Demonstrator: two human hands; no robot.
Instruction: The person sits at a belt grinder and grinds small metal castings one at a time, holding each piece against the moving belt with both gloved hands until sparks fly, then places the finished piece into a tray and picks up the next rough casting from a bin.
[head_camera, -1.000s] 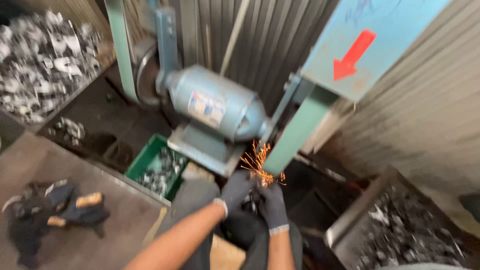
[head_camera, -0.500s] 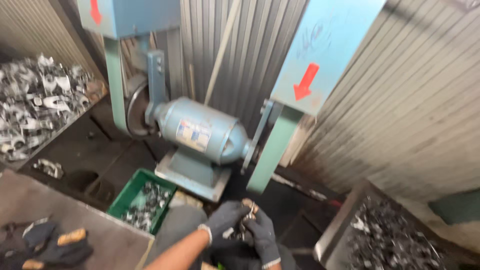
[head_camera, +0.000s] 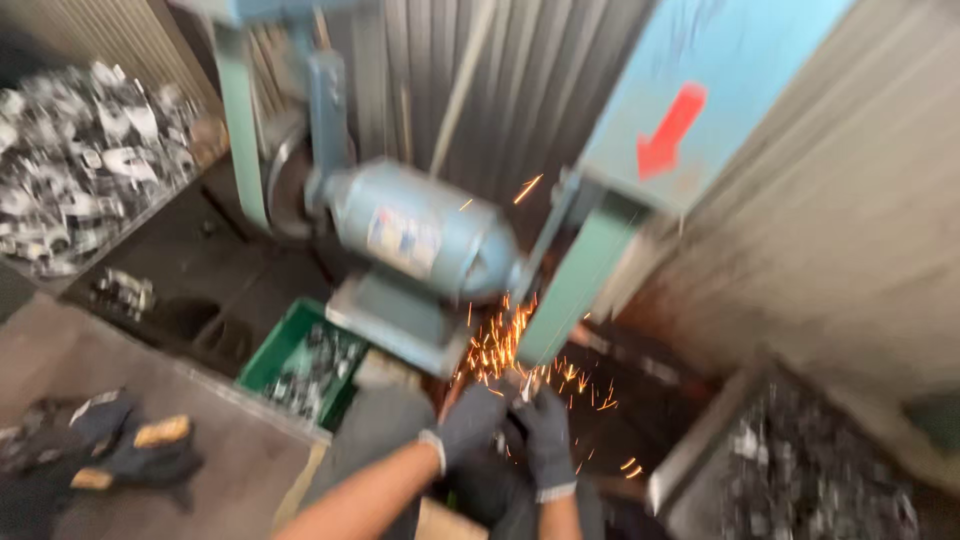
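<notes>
Grinding machine (head_camera: 425, 240), pale blue, barrel-shaped metal motor on a flat base, sits at centre against a dark ribbed metal wall (head_camera: 520, 90). Tall belt housing (head_camera: 680, 110), pale blue sheet metal with a red arrow pointing down-left, rises on the right side of the motor; its green lower leg (head_camera: 575, 290) slants down toward the hands. Second green upright (head_camera: 240, 130) stands to the left of the motor.

Heap of small shiny metal parts (head_camera: 75, 160) fills a tray at upper left. Another heap of dark grey metal parts (head_camera: 800, 470) lies in a bin at lower right. Green plastic crate (head_camera: 275, 350), holding similar small parts, sits just below-left of the motor base. Grey-brown bench (head_camera: 150, 490) at lower left carries a spare pair of dark work gloves with orange patches (head_camera: 120, 450).

Both hands wear grey knit gloves. Left hand (head_camera: 470, 420) and right hand (head_camera: 545, 435) are side by side, touching, both clenched on a small metal workpiece (head_camera: 522, 388) held up at the foot of the green leg. Workpiece itself is blurred; shape cannot be told. Orange sparks (head_camera: 500, 345) spray from the contact point, up toward the motor and out to the right.
</notes>
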